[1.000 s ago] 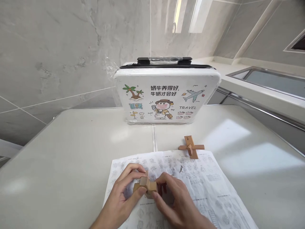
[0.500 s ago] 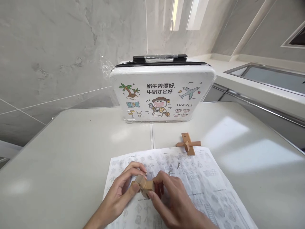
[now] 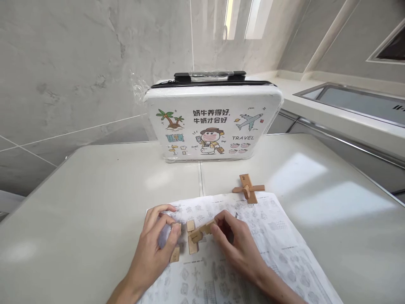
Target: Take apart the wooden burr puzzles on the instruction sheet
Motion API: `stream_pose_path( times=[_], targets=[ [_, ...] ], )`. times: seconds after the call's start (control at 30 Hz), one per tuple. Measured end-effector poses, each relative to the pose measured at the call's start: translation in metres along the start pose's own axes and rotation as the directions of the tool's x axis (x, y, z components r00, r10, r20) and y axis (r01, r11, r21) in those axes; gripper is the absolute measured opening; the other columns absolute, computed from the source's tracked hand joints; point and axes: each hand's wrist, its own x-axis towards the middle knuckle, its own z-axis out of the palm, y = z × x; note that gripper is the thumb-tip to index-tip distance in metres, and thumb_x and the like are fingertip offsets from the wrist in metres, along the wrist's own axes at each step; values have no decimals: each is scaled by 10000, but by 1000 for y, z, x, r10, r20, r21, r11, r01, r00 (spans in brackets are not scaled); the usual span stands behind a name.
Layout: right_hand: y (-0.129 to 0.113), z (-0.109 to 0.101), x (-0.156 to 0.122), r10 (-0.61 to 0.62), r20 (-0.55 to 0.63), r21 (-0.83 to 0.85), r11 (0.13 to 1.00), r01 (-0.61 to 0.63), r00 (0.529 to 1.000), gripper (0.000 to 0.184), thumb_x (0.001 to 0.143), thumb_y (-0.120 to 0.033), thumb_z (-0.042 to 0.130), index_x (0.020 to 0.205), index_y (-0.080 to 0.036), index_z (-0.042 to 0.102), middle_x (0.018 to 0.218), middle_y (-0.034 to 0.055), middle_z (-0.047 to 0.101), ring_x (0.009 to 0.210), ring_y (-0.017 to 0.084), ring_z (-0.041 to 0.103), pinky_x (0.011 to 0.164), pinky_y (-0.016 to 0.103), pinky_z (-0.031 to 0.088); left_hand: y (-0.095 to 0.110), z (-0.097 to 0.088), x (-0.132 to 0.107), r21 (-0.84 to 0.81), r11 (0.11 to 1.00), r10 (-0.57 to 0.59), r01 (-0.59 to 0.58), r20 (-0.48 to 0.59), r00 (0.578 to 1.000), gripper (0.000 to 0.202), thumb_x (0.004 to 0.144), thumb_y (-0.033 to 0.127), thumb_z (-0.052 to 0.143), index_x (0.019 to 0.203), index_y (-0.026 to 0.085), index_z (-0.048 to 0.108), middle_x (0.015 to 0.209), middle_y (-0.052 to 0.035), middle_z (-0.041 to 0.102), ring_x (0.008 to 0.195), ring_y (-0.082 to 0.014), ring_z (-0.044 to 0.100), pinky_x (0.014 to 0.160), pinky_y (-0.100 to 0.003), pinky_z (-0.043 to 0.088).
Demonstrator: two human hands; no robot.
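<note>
Head view, lower centre: both hands over a printed sheet (image 3: 272, 245) on a white table (image 3: 95, 190). Left hand (image 3: 155, 240), lower left of centre, fingers curled; thumb + forefinger pinch a small wood block (image 3: 176, 229). A second block (image 3: 174, 254) shows just below the fingers, prob. lying on the sheet, contact w/ hand unclear. Right hand (image 3: 236, 240), lower centre-right, fingers bent, tips closed on the right end of the puzzle piece (image 3: 207, 227). That piece is part of a loose wooden cluster (image 3: 193, 236) between the two hands, w/ bars sticking up and sideways; whether the cluster rests on the sheet cannot be told.

Right of centre, at the sheet's top edge: cross puzzle (image 3: 248, 188), assembled, marked "2", well apart from both hands. Upper centre: white case (image 3: 213, 122) w/ cartoon print + "TRAVEL", black handle on top, standing against the tiled wall (image 3: 79, 71). Upper right: counter (image 3: 348, 118).
</note>
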Motion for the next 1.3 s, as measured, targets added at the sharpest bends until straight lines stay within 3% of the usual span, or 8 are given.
stream_pose_path(
  times=[0.2,0.4,0.5,0.6,0.73,0.87,1.0,1.3],
  targets=[
    [2,-5,0,-7,101,-70,997,15,995,233,994,-283,499,769,-231,464,645,-40,513,571,128,453,557,265,338,-7,9,-1,176,981,86,-77,-45,995,296,1017,405,566,785,234,633,1309,-106,587,1296,-335,472,1014,-496,523],
    [3,-1,0,8,163,-203,979,26,987,223,940,-256,560,743,-228,459,616,-54,496,549,119,449,558,261,316,-12,14,0,212,977,44,-35,-38,998,302,995,419,592,761,230,568,1338,-112,586,1333,-358,450,1000,-523,530],
    [3,2,1,16,151,-232,973,20,988,196,961,-256,571,773,-222,529,621,-48,547,543,121,490,564,258,338,-12,14,-1,184,983,3,6,-49,999,187,1003,423,589,956,247,630,1372,-110,588,1347,-351,488,1015,-531,540],
    [5,5,1,-3,138,-229,973,35,990,163,1000,-273,567,849,-219,598,657,-37,616,554,125,544,576,256,369,-12,13,-4,111,994,-5,9,-37,999,217,1040,404,558,1215,281,591,1430,-97,581,1346,-304,553,1060,-497,545],
    [10,6,1,-43,125,-227,971,70,991,103,1025,-265,554,1004,-221,644,710,-31,674,579,133,600,591,255,399,-10,13,-9,53,993,103,-109,105,989,328,1036,383,593,1351,317,528,1527,-82,545,1405,-285,547,1089,-451,562],
    [15,8,0,-94,122,-222,968,119,988,122,1010,-216,547,1093,-230,635,777,-29,718,559,125,612,577,252,404,-10,13,-11,52,959,254,-278,275,927,636,974,395,717,1526,360,403,1602,-79,494,1505,-323,443,1174,-518,511],
    [16,8,-1,-112,139,-190,972,138,984,193,993,-177,536,1153,-256,610,839,-41,748,530,116,600,574,250,411,-8,12,-10,23,952,281,-306,336,899,802,925,399,795,1583,385,335,1585,-85,506,1494,-334,456,1162,-526,527],
    [21,10,-1,-98,156,-157,980,122,983,211,991,-154,515,1171,-257,561,991,-5,782,555,115,589,588,258,417,-20,13,-5,99,945,281,-312,245,928,536,1020,427,664,1524,388,485,1502,-72,588,1396,-300,557,1116,-464,559]
  ],
)
